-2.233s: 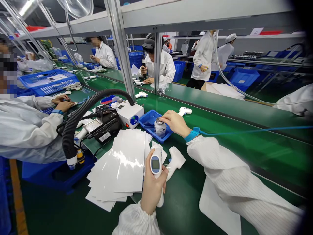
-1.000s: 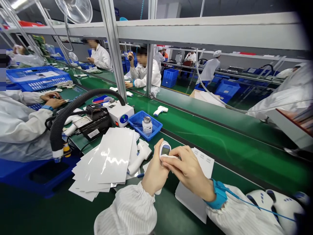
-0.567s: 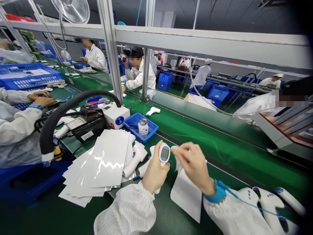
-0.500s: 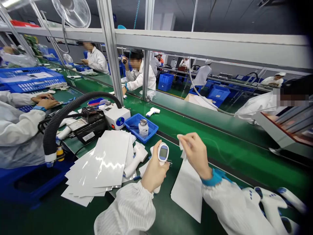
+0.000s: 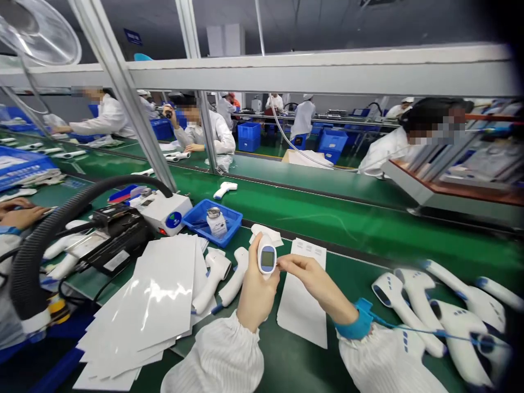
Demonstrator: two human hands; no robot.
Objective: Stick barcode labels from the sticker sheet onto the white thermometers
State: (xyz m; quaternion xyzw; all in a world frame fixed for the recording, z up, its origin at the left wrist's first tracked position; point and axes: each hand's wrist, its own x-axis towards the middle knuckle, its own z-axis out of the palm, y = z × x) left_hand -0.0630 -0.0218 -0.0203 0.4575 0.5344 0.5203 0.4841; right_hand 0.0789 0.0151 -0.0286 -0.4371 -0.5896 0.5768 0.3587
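Note:
My left hand (image 5: 257, 295) is wrapped round a white infrared thermometer (image 5: 268, 256), its grey display facing me. My right hand (image 5: 305, 278), with a blue wrist strap (image 5: 355, 321), has its fingertips pinched at the thermometer's right side; what they hold, if anything, is too small to make out. Just behind the thermometer lies a crumpled white cloth (image 5: 268, 234). Under the right hand is a white sheet (image 5: 303, 322) with small printed marks near its top. Two more white thermometers, one of them a thermometer (image 5: 213, 275) by the paper, lie left of my left hand.
Stacked white sheets (image 5: 159, 289) lie at left, beside a black hose (image 5: 53, 234) and a white box (image 5: 164, 210). A blue tray (image 5: 235, 221) holds a bottle (image 5: 216, 221). Several thermometers (image 5: 458, 327) lie at right. Co-workers sit beyond the green belt (image 5: 286, 202).
My right hand has let go of the white cloth and moved down and left to the thermometer's side. The view has turned right. My left hand still holds the thermometer.

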